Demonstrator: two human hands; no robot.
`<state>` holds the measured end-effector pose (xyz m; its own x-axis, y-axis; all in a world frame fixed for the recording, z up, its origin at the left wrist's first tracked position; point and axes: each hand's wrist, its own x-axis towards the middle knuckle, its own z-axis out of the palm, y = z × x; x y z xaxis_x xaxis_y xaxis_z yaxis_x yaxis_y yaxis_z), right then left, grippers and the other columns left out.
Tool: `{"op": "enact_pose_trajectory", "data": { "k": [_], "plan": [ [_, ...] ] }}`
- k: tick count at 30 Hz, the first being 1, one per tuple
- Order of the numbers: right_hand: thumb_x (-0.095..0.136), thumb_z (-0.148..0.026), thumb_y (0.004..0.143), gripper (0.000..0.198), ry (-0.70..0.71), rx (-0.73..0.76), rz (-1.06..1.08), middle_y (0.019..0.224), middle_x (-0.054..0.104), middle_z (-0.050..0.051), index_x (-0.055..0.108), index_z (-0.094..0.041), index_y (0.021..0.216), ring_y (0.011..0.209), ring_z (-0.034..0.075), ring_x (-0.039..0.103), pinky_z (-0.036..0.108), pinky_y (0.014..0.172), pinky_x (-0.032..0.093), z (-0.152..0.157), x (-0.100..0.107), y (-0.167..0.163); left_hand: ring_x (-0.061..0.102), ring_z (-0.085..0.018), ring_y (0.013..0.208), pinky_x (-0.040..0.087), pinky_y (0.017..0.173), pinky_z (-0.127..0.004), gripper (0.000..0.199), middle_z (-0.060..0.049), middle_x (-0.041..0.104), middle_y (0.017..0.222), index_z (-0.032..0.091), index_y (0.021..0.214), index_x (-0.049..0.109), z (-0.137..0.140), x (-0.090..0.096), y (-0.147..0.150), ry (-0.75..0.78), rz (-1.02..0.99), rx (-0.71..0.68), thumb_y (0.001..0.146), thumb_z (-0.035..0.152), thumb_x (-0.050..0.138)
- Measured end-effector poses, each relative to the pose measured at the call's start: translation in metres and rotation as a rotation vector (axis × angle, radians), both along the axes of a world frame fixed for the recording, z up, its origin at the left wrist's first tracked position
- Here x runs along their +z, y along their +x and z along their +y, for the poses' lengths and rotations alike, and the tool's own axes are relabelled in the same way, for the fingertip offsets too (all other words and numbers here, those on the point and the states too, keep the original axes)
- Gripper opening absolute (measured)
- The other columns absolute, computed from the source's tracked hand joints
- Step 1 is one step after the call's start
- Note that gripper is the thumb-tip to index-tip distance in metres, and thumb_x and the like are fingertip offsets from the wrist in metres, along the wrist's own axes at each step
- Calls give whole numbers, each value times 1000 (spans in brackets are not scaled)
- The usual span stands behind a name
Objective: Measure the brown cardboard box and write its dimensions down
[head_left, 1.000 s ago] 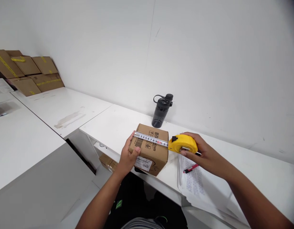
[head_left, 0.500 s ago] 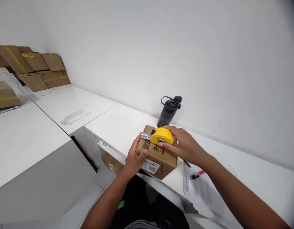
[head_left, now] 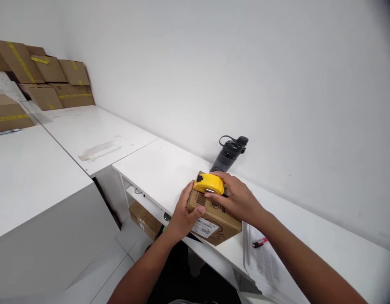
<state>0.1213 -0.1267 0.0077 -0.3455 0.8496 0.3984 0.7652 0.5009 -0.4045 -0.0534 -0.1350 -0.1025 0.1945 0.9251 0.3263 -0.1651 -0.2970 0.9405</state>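
A small cardboard box [head_left: 225, 220] with a barcode and a white label sits on the white desk near its front edge. My left hand [head_left: 185, 215] grips the box's left end, its thumb on the near top edge and its fingers along the left side. In my right hand [head_left: 237, 197] is a yellow tape measure [head_left: 210, 183], pinched between thumb and fingers on top of the box. The case's left end is close to my left fingertips, and no length of blade shows.
A dark water bottle [head_left: 228, 155] stands behind the box by the wall. To the right, a red and black pen [head_left: 260, 242] rests on written paper [head_left: 267, 266]. Stacked cartons [head_left: 73, 86] fill the far left, and brown boxes [head_left: 146, 219] sit below the desk.
The tape measure's case has moved left along the box top to my left fingertips. The short stretch of blade that showed before is out of sight. My left hand still grips the box.
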Motion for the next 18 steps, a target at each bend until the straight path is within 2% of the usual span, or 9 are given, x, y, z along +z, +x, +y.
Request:
{"op": "enact_pose_trajectory", "data": {
  "k": [2,5,9,12,15,18],
  "plan": [
    [65,-49,82,44,59,-60,54,117,66,9,55,-26,119,105,30,63,47,90,50,-13,0,11,34,-30,141,31,115,-42,77,-10,33,155,23,149,30,0,0,3,19,18,36,84,47,63],
    [70,-50,78,49,173,-232,217,118,65,10,55,-27,118,106,30,63,45,89,52,-40,-7,35,33,-30,141,31,115,-42,74,-11,32,155,24,148,33,0,1,6,38,39,85,84,47,63],
    [75,-45,74,55,256,-444,522,114,64,9,53,-26,120,103,29,63,45,87,53,-80,-33,73,37,-30,138,35,112,-43,76,-13,36,152,22,148,33,2,3,6,44,44,69,84,50,62],
    [76,-43,74,51,168,-488,746,108,66,8,55,-26,118,94,27,65,43,77,56,-105,-60,100,39,-33,136,37,110,-45,81,-15,40,149,20,147,34,6,3,6,81,95,109,81,57,62],
    [70,-48,78,46,19,-393,897,99,69,7,54,-29,117,84,25,67,40,69,57,-125,-85,119,36,-35,137,30,113,-51,82,-15,42,146,21,143,40,19,3,9,170,262,247,78,66,60],
    [65,-64,76,57,-131,-279,1021,101,69,10,51,-29,118,86,28,69,45,72,57,-142,-101,123,27,-37,141,21,115,-56,85,-18,36,149,19,145,36,29,5,15,297,401,407,79,69,55]
  ]
}}
